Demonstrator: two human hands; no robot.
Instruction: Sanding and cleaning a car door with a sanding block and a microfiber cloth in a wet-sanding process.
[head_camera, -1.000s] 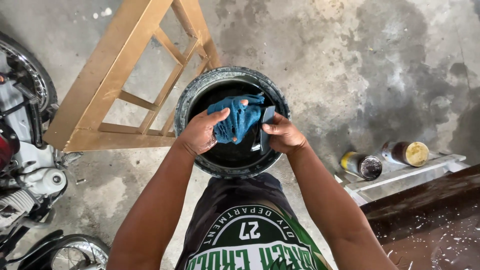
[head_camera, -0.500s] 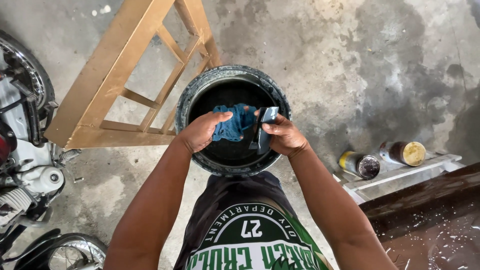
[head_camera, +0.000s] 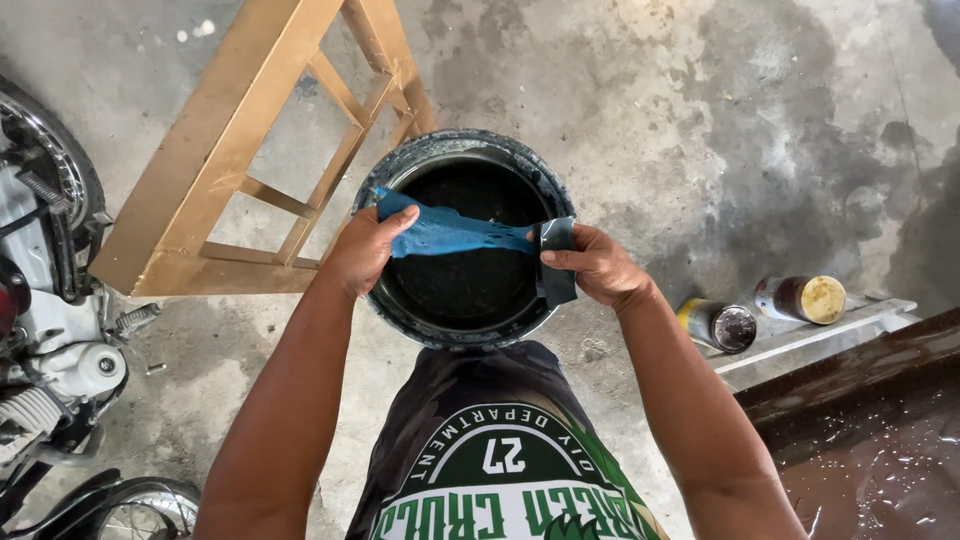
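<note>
Far left: motorcycle (head_camera: 45, 330), wheel + engine parts visible, parked on concrete floor (head_camera: 700, 120). Next to it a wooden frame (head_camera: 250, 160), tan, lying tilted on the floor, its far end near the bucket.

Centre: black bucket (head_camera: 462, 330), round, dark inside, contents can't tell. Stands on floor just in front of the person's knees.

L hand (head_camera: 362, 248) over bucket's left rim, fingers closed round one end of a blue cloth (head_camera: 450, 232). Cloth pulled out long + taut across the bucket mouth, above the dark interior, between both hands.

R hand (head_camera: 598, 265) over right rim, fingers clamped on cloth's other end together w/ a dark strip (head_camera: 556, 262), which hangs down by the bucket wall.

Right: two cans (head_camera: 760, 312) lying on their sides on floor, close together, beside a pale flat bar (head_camera: 820, 335). Far right bottom: dark wet brown surface (head_camera: 870, 440).
</note>
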